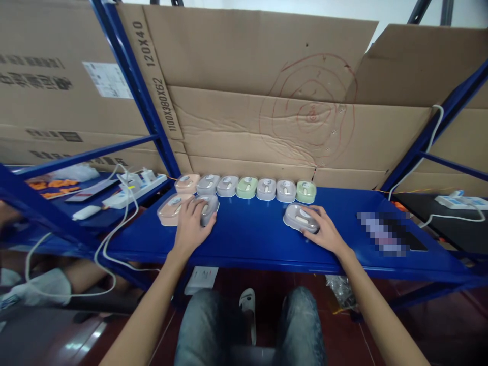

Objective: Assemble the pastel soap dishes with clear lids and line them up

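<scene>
On the blue shelf [251, 239] a row of several small pastel mouse-shaped devices [247, 187] lines the back, in peach, grey and green. My left hand [190, 223] rests on a grey device [209, 208] in front of the row, beside a peach device [171, 209] to its left. My right hand [324, 231] lies on another grey device [299, 217] near the middle right, fingers draped over its near side.
Flattened cardboard [267, 101] stands behind the shelf. A white power strip [133, 190] with cables lies at left, another power strip [461, 202] at right. A dark flat object [392, 234] sits right of my hand. Blue rack posts [133, 86] frame the shelf.
</scene>
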Motion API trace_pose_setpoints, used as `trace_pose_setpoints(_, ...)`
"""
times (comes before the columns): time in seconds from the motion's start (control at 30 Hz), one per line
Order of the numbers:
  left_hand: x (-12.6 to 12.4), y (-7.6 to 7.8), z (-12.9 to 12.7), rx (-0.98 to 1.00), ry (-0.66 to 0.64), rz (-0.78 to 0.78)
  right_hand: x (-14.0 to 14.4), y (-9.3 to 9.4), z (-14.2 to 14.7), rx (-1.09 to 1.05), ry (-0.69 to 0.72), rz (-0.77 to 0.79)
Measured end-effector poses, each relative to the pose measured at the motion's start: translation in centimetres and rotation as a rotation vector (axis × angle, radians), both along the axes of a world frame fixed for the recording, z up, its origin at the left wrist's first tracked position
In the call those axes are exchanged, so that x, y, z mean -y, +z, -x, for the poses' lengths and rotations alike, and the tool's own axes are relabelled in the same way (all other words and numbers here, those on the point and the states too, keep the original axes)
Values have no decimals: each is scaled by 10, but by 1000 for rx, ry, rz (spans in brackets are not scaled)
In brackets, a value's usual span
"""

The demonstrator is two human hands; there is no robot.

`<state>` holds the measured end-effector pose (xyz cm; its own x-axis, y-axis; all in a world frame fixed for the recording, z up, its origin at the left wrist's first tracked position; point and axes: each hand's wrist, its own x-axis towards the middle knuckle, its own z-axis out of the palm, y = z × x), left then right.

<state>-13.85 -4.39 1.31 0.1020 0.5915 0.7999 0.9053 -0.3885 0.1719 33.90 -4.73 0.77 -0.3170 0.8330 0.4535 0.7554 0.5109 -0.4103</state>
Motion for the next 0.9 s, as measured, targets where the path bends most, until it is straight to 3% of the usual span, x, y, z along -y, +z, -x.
trace_pose_setpoints(0.1, 3, 8, -36, 13, -121, 24, -6, 5, 14, -55, 175, 37)
trace_pose_setpoints(0.23, -17, 11, -107, -15, -516, 352, -28, 7, 42, -212, 300, 96)
trace_pose_setpoints(0.33, -43, 4, -138, 68, -697, 575, -44, 4, 57, -245, 366, 120)
trace_pose_setpoints(0.47, -61, -5, -140, 188, -724, 705, -52, -3, 60, -276, 371, 151)
trace_pose_setpoints(0.67, -62, -5, -136, 208, -706, 714, -53, -11, 56, -453, 296, 287)
trace_pose_setpoints(0.9, -62, -5, -138, 209, -669, 721, -57, -15, 54, -610, 265, 321)
